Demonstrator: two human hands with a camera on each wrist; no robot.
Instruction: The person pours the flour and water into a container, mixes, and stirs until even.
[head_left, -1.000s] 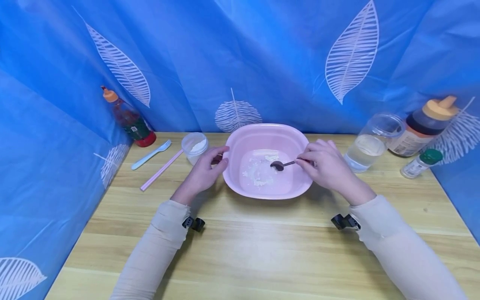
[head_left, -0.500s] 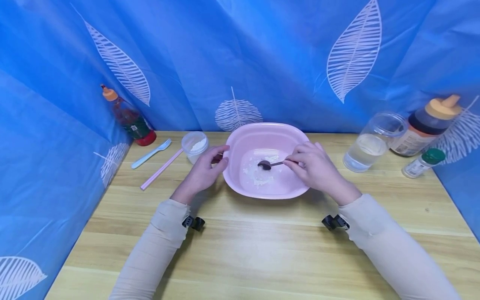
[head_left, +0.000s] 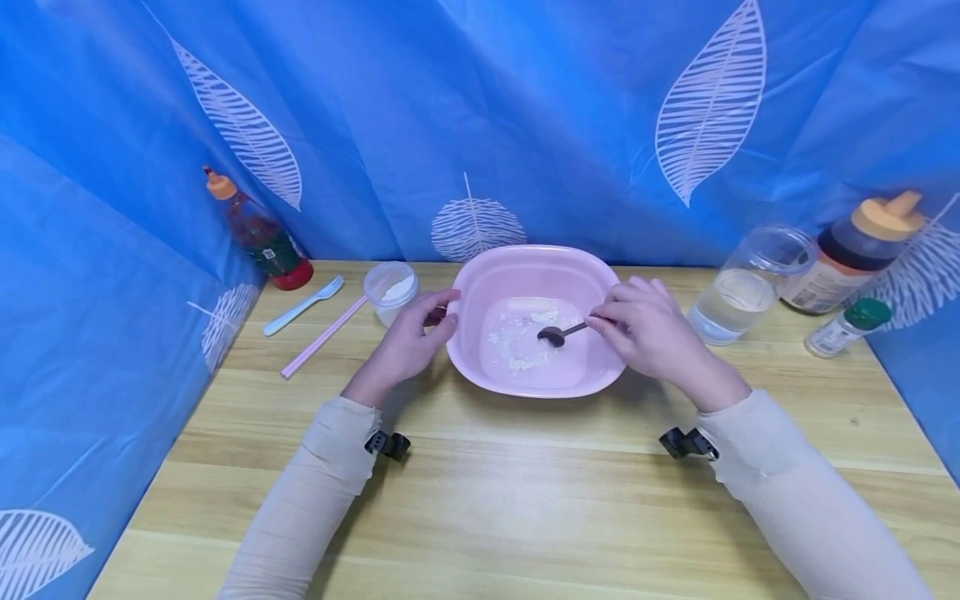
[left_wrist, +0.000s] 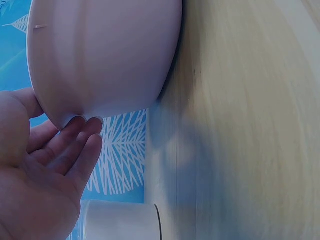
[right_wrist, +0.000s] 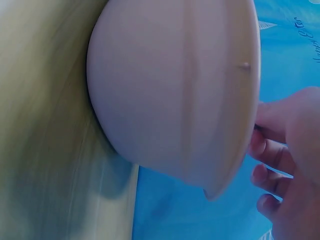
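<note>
A pink plastic basin point(head_left: 468, 367) stands on the table, with white powder point(head_left: 519, 364) scattered over its bottom. My left hand point(head_left: 408, 337) grips the basin's left rim, thumb on top and fingers underneath, as the left wrist view point(left_wrist: 47, 165) shows. Between thumb and fingers, my right hand point(head_left: 656, 337) pinches the handle of a dark metal spoon point(head_left: 553, 336). The spoon's bowl is low in the basin, over the powder. In the right wrist view the basin wall point(right_wrist: 150, 85) hides most of the spoon.
Left of the basin are a jar of white powder point(head_left: 392, 296), pink chopsticks point(head_left: 322, 338), a light blue fork point(head_left: 303, 306) and a red sauce bottle point(head_left: 262, 233). At right stand a clear cup of liquid point(head_left: 731, 304), a dark sauce bottle point(head_left: 847, 254) and a green-capped shaker point(head_left: 847, 327).
My right hand moved the spoon left across the basin, then back to the right. The left hand and the basin have stayed in place.
</note>
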